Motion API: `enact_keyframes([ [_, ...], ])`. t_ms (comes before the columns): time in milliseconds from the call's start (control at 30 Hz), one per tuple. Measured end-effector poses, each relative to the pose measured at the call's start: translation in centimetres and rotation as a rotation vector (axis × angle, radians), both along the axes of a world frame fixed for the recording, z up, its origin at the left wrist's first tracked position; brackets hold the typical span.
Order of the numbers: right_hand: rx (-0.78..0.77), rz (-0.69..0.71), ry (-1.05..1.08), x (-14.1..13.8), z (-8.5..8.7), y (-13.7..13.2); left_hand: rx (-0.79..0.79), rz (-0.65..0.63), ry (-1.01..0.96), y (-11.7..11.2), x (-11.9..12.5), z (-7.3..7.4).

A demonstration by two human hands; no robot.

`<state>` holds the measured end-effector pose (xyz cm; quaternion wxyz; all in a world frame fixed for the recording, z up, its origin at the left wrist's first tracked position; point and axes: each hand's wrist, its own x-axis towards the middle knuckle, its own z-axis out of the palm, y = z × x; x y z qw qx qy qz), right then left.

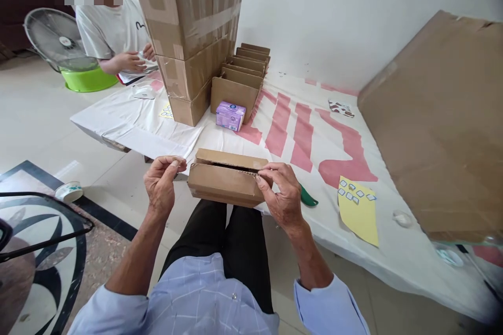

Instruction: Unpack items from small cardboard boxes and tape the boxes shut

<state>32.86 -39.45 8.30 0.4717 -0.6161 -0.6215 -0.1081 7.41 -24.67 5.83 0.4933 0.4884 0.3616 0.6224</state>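
Observation:
A small flat cardboard box (223,180) rests at the near edge of the low table, over my knees. My right hand (281,191) grips its right end, fingers curled on the top flap. Just left of the box, my left hand (161,180) is closed in a pinch on something small and pale that I cannot make out. A green-handled tool (308,198) pokes out from behind my right hand. A yellow sheet (359,212) with several small stickers lies to the right.
A white cloth with red stripes (298,136) covers the table. Tall taped boxes (192,47), a row of open cartons (243,70) and a purple pack (230,115) stand behind. A big cardboard sheet (444,120) leans right. Another person (118,36) works far left by a fan (55,36).

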Motion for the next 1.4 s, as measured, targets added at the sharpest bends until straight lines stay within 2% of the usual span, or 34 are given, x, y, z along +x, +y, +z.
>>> enact_keyframes([
  [233, 0.026, -0.012, -0.036, -0.3, -0.1, -0.3, -0.029, -0.030, -0.019, 0.4, -0.8, -0.7],
  [433, 0.080, 0.047, -0.040, -0.6, 1.0, -0.2, -0.036, -0.047, 0.017, 0.4, -1.2, -0.9],
  [600, 0.050, 0.105, -0.023, -1.1, 1.5, -0.6, -0.039, -0.056, 0.025, 0.2, -1.2, -1.0],
  [933, -0.006, 0.128, 0.009, -0.9, 1.2, -1.0, -0.007, -0.061, 0.025, -0.1, -1.3, -0.6],
  [1033, -0.034, 0.114, 0.030, -0.8, 0.9, -1.2, 0.095, -0.017, 0.085, -0.5, -1.3, 0.1],
  [1167, -0.054, 0.087, 0.081, -0.8, 0.6, -1.4, 0.432, -0.011, 0.338, -1.5, -1.0, 2.0],
  [1267, -0.065, 0.070, 0.134, -0.8, 0.5, -1.4, 0.668, -0.061, 0.517, -2.1, 0.1, 3.2],
  [1400, -0.130, 0.027, 0.230, -0.9, 0.7, -1.1, 0.779, -0.159, 0.608, -2.1, 1.9, 3.6],
])
